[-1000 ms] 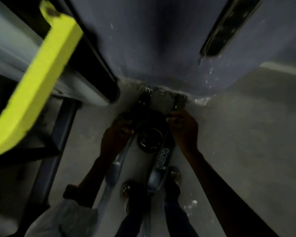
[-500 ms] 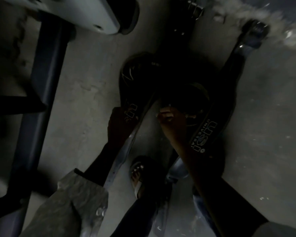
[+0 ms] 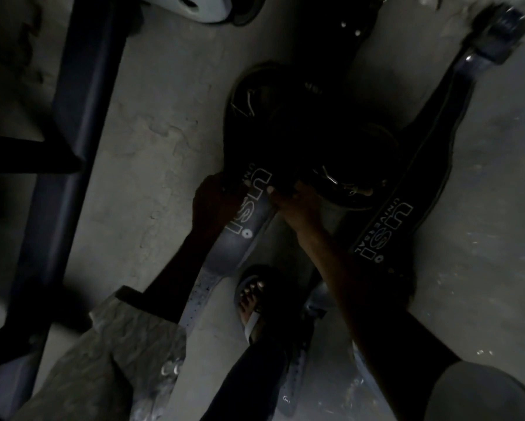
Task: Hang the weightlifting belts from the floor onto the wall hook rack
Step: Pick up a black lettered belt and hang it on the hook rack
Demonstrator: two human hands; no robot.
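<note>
Belts of dark leather lie on the grey concrete floor: the left hand is closed over the edge of the near black weightlifting belt printed with white letters, while the right hand curls around something dark between the belts, what exactly I cannot tell. A second black lettered belt stretches diagonally just right of that arm, beside a sandalled foot and a dark metal frame at left.

Dim gym, concrete floor, weightlifting belts, machine frame
</note>
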